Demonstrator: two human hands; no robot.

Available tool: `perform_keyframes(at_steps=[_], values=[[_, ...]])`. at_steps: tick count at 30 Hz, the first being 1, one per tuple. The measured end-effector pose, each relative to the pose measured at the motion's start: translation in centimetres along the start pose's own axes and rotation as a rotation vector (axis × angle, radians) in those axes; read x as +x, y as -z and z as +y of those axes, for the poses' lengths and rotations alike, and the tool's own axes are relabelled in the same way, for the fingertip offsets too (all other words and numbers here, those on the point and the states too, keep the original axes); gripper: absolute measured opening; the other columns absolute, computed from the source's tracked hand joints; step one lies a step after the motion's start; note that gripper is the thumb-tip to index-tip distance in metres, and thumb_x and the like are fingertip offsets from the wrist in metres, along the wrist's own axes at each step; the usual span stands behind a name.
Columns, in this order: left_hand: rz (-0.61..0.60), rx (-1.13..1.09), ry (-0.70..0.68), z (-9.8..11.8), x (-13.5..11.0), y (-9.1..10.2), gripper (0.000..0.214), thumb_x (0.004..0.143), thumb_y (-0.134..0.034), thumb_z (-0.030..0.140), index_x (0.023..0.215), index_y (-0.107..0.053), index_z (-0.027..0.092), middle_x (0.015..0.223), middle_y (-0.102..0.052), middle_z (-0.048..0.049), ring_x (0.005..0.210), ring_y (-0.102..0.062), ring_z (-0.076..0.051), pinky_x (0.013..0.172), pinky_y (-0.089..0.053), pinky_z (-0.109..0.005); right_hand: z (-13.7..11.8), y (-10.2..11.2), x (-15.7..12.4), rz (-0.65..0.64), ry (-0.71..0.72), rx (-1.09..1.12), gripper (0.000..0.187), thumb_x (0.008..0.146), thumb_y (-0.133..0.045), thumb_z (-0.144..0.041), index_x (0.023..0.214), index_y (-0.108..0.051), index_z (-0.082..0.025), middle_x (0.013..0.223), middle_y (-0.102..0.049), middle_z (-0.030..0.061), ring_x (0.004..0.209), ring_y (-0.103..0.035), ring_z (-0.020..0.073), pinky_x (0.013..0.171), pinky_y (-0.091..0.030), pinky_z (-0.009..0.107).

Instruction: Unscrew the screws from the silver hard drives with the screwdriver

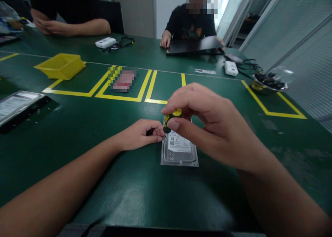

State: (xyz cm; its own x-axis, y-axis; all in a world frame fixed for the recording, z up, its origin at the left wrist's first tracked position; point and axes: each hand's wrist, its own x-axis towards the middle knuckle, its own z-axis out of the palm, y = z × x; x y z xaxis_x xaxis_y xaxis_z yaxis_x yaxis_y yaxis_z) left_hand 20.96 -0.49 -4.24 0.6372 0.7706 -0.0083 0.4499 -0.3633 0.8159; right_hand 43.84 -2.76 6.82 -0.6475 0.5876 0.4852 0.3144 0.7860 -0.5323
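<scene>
R hand (212, 123) pinches yellow/blk tool (169, 118) over HDD (180, 147); L hand (141, 135) half-curled at HDD's L edge, can't tell if gripping. HDD flat on shiny green table (129, 192) w/ yellow tape (119, 98); 2 ppl (178, 24) opp., blinds (308, 88) on R.

The glossy green counter (129, 199) has yellow tape lines (286, 115) across its top and soft patches of reflected light on its near part. Behind the counter's far edge stand a dark chair back (115, 17), a beige-grey panel (137, 12) and, next to that, a whitish wall (168, 9). Right of the counter, a grey slatted partition (308, 81) slants away, with bright light (225, 5) beyond the counter's far right
</scene>
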Motion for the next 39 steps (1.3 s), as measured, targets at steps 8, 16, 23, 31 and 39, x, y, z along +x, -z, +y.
perform_keyframes(at_steps=[8,16,23,31,39], values=[[-0.009,-0.021,-0.021,-0.5,0.1,-0.1,0.015,0.089,-0.064,0.028,0.099,-0.067,0.017,0.086,-0.066,0.0002,0.078,-0.060,-0.013,0.073,-0.048,-0.025,0.1,0.3,0.0,0.032,0.022,-0.074,0.019,0.096,-0.055,-0.020,0.112,-0.066,-0.018,0.105,-0.071,0.0045,0.094,-0.065,0.0149,0.083,-0.052,0.029],[0.009,-0.022,0.000,-0.1,0.0,-0.1,0.015,0.088,-0.065,0.028,0.099,-0.066,0.017,0.091,-0.068,-0.0013,0.084,-0.061,-0.015,0.078,-0.048,-0.027,0.1,0.1,-0.2,0.073,0.018,-0.034,0.017,0.095,-0.059,-0.026,0.106,-0.071,-0.020,0.105,-0.069,0.0048,0.101,-0.064,0.0166,0.086,-0.052,0.031],[0.004,-0.041,-0.016,-0.1,0.0,0.0,0.012,0.088,-0.066,0.027,0.095,-0.066,0.017,0.083,-0.065,0.0010,0.076,-0.058,-0.013,0.071,-0.046,-0.024,0.1,0.2,0.0,0.071,0.048,-0.070,0.020,0.095,-0.056,-0.018,0.110,-0.070,-0.018,0.102,-0.072,0.0042,0.095,-0.065,0.0146,0.084,-0.051,0.029],[-0.007,-0.054,-0.009,0.0,0.1,0.0,0.010,0.088,-0.065,0.026,0.090,-0.065,0.016,0.080,-0.064,0.0015,0.072,-0.057,-0.012,0.067,-0.044,-0.023,-0.1,0.9,0.0,-0.069,0.046,-0.121,0.039,0.092,-0.049,-0.006,0.123,-0.065,-0.021,0.117,-0.070,0.0037,0.107,-0.063,0.0153,0.093,-0.051,0.031],[-0.013,-0.038,-0.035,-0.3,0.1,-0.2,0.010,0.089,-0.064,0.025,0.094,-0.067,0.017,0.084,-0.065,0.0007,0.077,-0.059,-0.012,0.071,-0.046,-0.024,0.2,0.3,0.0,0.033,0.048,-0.252,0.025,0.095,-0.054,-0.020,0.115,-0.068,-0.020,0.107,-0.069,0.0056,0.096,-0.065,0.0179,0.083,-0.052,0.032]])
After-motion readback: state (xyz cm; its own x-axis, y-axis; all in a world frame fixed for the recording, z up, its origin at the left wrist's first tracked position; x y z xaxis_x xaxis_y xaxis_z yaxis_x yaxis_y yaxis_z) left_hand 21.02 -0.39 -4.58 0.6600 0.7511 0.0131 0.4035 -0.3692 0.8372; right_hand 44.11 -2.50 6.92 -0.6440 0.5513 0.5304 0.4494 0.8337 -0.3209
